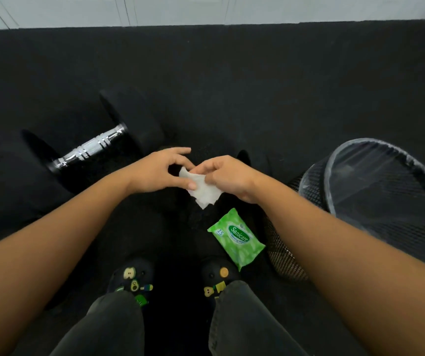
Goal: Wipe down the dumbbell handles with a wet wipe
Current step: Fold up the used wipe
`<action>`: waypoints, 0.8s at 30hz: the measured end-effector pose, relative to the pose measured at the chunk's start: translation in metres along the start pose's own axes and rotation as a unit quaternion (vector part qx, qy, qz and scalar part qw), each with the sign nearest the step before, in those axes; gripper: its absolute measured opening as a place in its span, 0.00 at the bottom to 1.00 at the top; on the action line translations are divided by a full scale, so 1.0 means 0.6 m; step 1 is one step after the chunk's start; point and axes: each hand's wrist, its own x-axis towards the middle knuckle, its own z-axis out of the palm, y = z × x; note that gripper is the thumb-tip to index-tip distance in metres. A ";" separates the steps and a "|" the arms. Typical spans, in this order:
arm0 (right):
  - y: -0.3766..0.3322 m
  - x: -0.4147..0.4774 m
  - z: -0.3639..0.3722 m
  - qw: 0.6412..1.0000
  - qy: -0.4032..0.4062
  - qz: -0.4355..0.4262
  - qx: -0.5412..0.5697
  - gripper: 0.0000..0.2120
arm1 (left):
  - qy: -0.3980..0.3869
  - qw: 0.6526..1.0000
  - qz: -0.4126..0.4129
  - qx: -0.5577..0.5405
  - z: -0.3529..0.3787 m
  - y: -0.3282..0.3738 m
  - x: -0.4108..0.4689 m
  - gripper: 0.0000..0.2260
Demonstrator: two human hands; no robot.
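Observation:
A white wet wipe (205, 192) hangs between both hands at the centre of the head view. My left hand (158, 172) pinches its upper left edge with thumb and fingers. My right hand (228, 177) grips its upper right edge. A dumbbell with black heads lies on the black floor to the left, its chrome handle (90, 147) bare and apart from both hands. A second dark dumbbell shape behind the hands is mostly hidden. A green pack of wipes (237, 238) lies on the floor just below the wipe.
A black mesh bin (316, 186) with a clear liner lies tipped at the right. My two feet in dark clogs (133, 280) stand below the hands. A white wall (206, 9) borders the black mat at the far edge.

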 end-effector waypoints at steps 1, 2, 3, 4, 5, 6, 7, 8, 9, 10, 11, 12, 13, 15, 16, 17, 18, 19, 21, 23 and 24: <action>-0.005 -0.018 -0.008 1.000 0.008 -0.017 -0.001 0.16 | 0.005 0.999 0.011 -0.046 -0.002 0.015 -0.007 0.11; -0.009 -0.040 -0.016 0.999 0.023 -0.036 -0.002 0.14 | 0.009 0.995 0.021 -0.096 -0.002 0.034 -0.016 0.08; -0.012 -0.063 -0.022 0.998 0.042 -0.053 -0.004 0.12 | 0.015 0.990 0.027 -0.137 -0.002 0.056 -0.026 0.06; -0.014 -0.090 -0.028 0.996 0.062 -0.070 -0.006 0.09 | 0.026 0.987 0.033 -0.156 -0.001 0.079 -0.036 0.06; -0.014 -0.117 -0.035 0.993 0.083 -0.083 -0.008 0.07 | 0.040 0.986 0.042 -0.153 0.000 0.101 -0.044 0.06; -0.014 -0.144 -0.040 0.990 0.103 -0.092 -0.009 0.06 | 0.050 0.987 0.053 -0.141 0.002 0.123 -0.051 0.07; -0.012 -0.173 -0.047 0.988 0.122 -0.096 -0.008 0.05 | 0.055 0.988 0.066 -0.130 0.004 0.145 -0.059 0.07; -0.010 -0.201 -0.055 0.986 0.139 -0.096 -0.005 0.06 | 0.058 0.987 0.080 -0.124 0.006 0.170 -0.067 0.07; -0.007 -0.230 -0.065 0.984 0.154 -0.093 -0.003 0.07 | 0.059 0.987 0.094 -0.121 0.009 0.195 -0.074 0.07; -0.004 -0.259 -0.075 0.982 0.166 -0.087 -0.005 0.07 | 0.058 0.986 0.106 -0.115 0.012 0.222 -0.081 0.07; -0.001 -0.288 -0.085 0.981 0.175 -0.081 -0.012 0.06 | 0.057 0.986 0.118 -0.101 0.016 0.249 -0.087 0.07; 0.003 -0.317 -0.097 0.980 0.185 -0.073 -0.021 0.04 | 0.054 0.987 0.132 -0.078 0.021 0.277 -0.093 0.06; 0.007 -0.345 -0.109 0.977 0.199 -0.066 -0.028 0.03 | 0.050 0.986 0.148 -0.054 0.026 0.305 -0.098 0.06; 0.020 -0.396 -0.132 0.969 0.241 -0.050 -0.036 0.02 | 0.035 0.984 0.171 -0.014 0.035 0.359 -0.104 0.04; 0.026 -0.420 -0.141 0.963 0.264 -0.043 -0.038 0.03 | 0.023 0.984 0.179 0.004 0.039 0.383 -0.106 0.04; 0.034 -0.440 -0.149 0.957 0.284 -0.036 -0.040 0.04 | 0.012 0.983 0.183 0.025 0.043 0.405 -0.106 0.04; 0.041 -0.459 -0.156 0.952 0.301 -0.030 -0.041 0.05 | 0.001 0.982 0.185 0.047 0.047 0.425 -0.105 0.04; 0.049 -0.477 -0.162 0.947 0.318 -0.023 -0.041 0.05 | -0.003 0.981 0.185 0.065 0.050 0.442 -0.104 0.04; 0.068 -0.506 -0.174 0.935 0.352 -0.008 -0.043 0.06 | 0.019 0.980 0.181 0.078 0.054 0.465 -0.099 0.03; 0.090 -0.530 -0.186 0.919 0.392 0.003 -0.049 0.05 | 0.068 0.981 0.172 0.063 0.061 0.480 -0.097 0.04; 0.100 -0.539 -0.191 0.911 0.409 0.008 -0.055 0.04 | 0.086 0.981 0.167 0.052 0.067 0.486 -0.097 0.04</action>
